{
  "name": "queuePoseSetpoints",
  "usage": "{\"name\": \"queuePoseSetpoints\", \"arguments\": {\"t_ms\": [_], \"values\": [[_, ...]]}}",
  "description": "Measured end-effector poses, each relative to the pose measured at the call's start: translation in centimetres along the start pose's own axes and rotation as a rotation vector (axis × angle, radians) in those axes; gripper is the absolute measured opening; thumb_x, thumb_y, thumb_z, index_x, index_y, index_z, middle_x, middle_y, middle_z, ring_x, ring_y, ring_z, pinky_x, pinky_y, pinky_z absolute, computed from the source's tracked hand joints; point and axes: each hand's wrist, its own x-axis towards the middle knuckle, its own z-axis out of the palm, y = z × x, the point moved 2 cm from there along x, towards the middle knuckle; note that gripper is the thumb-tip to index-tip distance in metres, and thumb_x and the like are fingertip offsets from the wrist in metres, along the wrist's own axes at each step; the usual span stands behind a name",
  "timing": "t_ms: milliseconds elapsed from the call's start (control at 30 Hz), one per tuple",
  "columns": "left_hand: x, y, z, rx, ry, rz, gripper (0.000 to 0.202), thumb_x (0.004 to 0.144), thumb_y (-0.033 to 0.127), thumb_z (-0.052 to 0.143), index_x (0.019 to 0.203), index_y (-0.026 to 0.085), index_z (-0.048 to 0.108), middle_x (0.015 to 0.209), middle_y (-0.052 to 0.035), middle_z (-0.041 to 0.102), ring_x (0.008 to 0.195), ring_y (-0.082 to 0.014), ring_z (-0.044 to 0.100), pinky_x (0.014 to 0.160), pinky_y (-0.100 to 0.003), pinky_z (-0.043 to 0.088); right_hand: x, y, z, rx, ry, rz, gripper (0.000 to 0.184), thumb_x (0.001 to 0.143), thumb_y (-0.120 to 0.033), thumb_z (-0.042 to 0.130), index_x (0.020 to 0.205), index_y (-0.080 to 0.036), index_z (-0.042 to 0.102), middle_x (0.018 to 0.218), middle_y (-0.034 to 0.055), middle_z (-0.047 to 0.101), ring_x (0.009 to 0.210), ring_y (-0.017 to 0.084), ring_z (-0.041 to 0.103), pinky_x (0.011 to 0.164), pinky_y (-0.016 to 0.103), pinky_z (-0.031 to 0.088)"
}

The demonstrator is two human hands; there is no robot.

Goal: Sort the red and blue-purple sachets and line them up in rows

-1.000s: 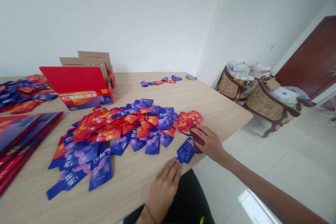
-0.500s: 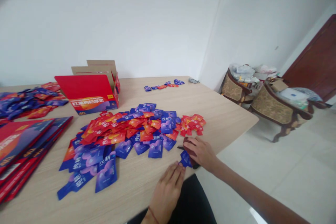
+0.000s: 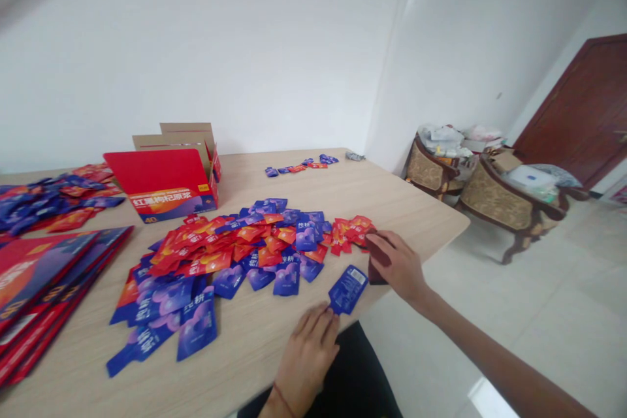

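Observation:
Near the table's front edge, my left hand has its fingers together on the narrow end of a blue sachet, which lies with its printed, barcoded side up. To the right, my right hand grips a dark brown, block-like object at the table's right edge; its exact kind I cannot make out. This object stands apart from the blue sachet and close to a small cluster of red pieces. A large heap of red and blue sachets spreads to the left of both hands.
An open red carton stands behind the heap. Flat red and blue boxes are stacked at the left, with more sachets behind them. A few sachets lie at the back. Patterned chairs holding bags stand beyond the table.
My right hand has moved up and right with the brown object, off the blue sachet. The sachet now shows fully, its wide end angled up. My left hand stays at its narrow end.

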Motion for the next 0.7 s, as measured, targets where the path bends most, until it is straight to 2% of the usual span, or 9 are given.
{"name": "queuePoseSetpoints", "arguments": {"t_ms": [100,200,267,333,400,467,500,567,700], "values": [[0.2,0.6,-0.9,-0.02,0.081,0.035,0.021,0.096,0.009,0.058,0.111,0.018,0.069,0.102,-0.0063,0.074,0.096,-0.0243,0.07,0.086,-0.04,0.06,0.6,0.5,-2.8,0.096,0.143,0.036,0.039,0.094,-0.028,0.062,0.133,-0.028,0.064,0.128,0.0086,0.065,0.114,0.026,0.065,0.098,0.041,0.055],[0.7,1.1,-2.4,-0.112,0.145,0.004,0.025,0.101,0.009,0.048,0.104,0.02,0.071,0.093,-0.0052,0.073,0.083,-0.0211,0.07,0.075,-0.034,0.059,0.7,0.7,-4.8,0.161,0.208,0.08,0.036,0.094,-0.032,0.063,0.129,-0.028,0.066,0.124,0.0075,0.066,0.109,0.025,0.067,0.096,0.04,0.056],[1.3,1.0,-3.4,-0.32,0.176,-0.152,0.027,0.103,0.013,0.047,0.103,0.021,0.073,0.095,-0.0054,0.073,0.083,-0.0193,0.07,0.076,-0.031,0.059,0.5,0.8,-5.7,0.193,0.218,0.107,0.035,0.093,-0.033,0.064,0.128,-0.028,0.066,0.123,0.0073,0.067,0.109,0.025,0.067,0.095,0.04,0.056],[1.9,0.5,-4.0,-0.584,0.189,-0.404,0.021,0.102,0.019,0.053,0.101,0.021,0.074,0.092,-0.0046,0.074,0.08,-0.0177,0.071,0.073,-0.027,0.058,0.2,0.9,-6.2,0.214,0.226,0.122,0.036,0.093,-0.034,0.064,0.129,-0.029,0.066,0.123,0.0073,0.067,0.109,0.026,0.067,0.095,0.041,0.056],[2.4,-0.2,-3.8,-0.795,0.179,-0.639,0.013,0.097,0.022,0.061,0.102,0.02,0.073,0.085,-0.0027,0.073,0.074,-0.0172,0.071,0.068,-0.025,0.057,-0.1,0.9,-6.5,0.23,0.223,0.126,0.037,0.093,-0.034,0.065,0.13,-0.029,0.066,0.124,0.0072,0.067,0.109,0.026,0.067,0.097,0.041,0.056],[2.6,-0.7,-3.4,-0.902,0.128,-0.754,0.012,0.091,0.019,0.065,0.1,0.018,0.071,0.08,-0.0009,0.072,0.071,-0.0172,0.07,0.065,-0.025,0.056,-0.2,0.8,-6.5,0.241,0.209,0.127,0.037,0.093,-0.034,0.065,0.13,-0.029,0.065,0.125,0.0072,0.067,0.11,0.026,0.067,0.096,0.041,0.056],[2.7,-0.9,-3.2,-0.914,0.086,-0.765,0.011,0.088,0.017,0.066,0.098,0.017,0.07,0.078,-0.0002,0.072,0.07,-0.0172,0.07,0.066,-0.025,0.056,-0.3,0.8,-6.3,0.248,0.197,0.128,0.037,0.093,-0.034,0.065,0.13,-0.029,0.065,0.125,0.0073,0.067,0.11,0.026,0.067,0.096,0.041,0.056],[2.9,-1.0,-3.0,-0.829,-0.005,-0.704,0.012,0.086,0.013,0.065,0.095,0.018,0.07,0.079,-0.0001,0.072,0.071,-0.0175,0.069,0.067,-0.026,0.056,-0.4,0.5,-5.9,0.265,0.17,0.121,0.037,0.093,-0.033,0.065,0.13,-0.029,0.065,0.125,0.0075,0.067,0.111,0.026,0.067,0.095,0.041,0.056],[2.8,-0.5,-3.6,-0.327,-0.067,-0.377,0.025,0.087,0.006,0.063,0.105,0.022,0.072,0.103,-0.0049,0.074,0.093,-0.0245,0.069,0.084,-0.038,0.058,-0.6,-0.5,-4.4,0.304,0.092,0.074,0.042,0.092,-0.031,0.065,0.134,-0.03,0.063,0.127,0.0077,0.066,0.113,0.026,0.066,0.097,0.04,0.056]]}}
